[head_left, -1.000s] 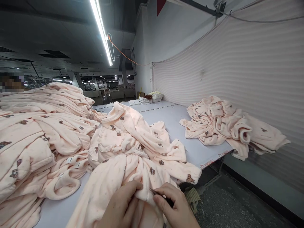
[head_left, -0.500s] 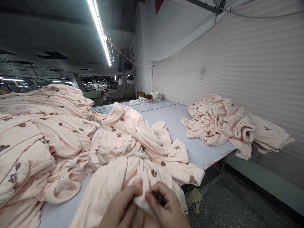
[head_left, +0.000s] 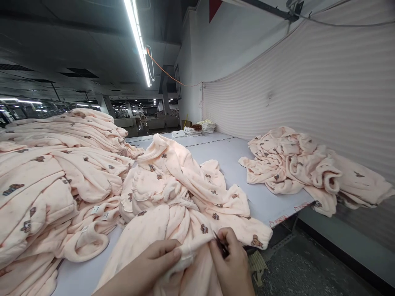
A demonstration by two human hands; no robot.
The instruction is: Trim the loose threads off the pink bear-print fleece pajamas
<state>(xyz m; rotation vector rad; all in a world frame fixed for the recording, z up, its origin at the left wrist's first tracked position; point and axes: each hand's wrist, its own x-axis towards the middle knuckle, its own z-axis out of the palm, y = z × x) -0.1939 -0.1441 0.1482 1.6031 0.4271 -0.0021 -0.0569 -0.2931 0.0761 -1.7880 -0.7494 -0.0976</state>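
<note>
A pale pink fleece garment [head_left: 173, 222] with small brown bear prints lies bunched on the table in front of me. My left hand [head_left: 157, 259] pinches its edge between thumb and fingers, and the cloth stretches across to the right. Closed around small dark thread snips [head_left: 221, 246], my right hand [head_left: 231, 263] also touches the far end of that stretched edge. The snips' pointed tip sticks out at the cloth; their handles are mostly hidden in the palm.
On the left, a tall heap of matching garments [head_left: 37, 176] shows white labels [head_left: 96, 209]. More garments [head_left: 286, 160] lie at the table's right edge, partly overhanging. Folded white stacks [head_left: 206, 126] stand at the back of the grey table [head_left: 262, 205], beside a striped cloth curtain [head_left: 302, 90].
My hands have moved apart, drawing the garment edge taut between them. My right hand has shifted right and up, and the snips' tip now shows. The view has turned slightly left.
</note>
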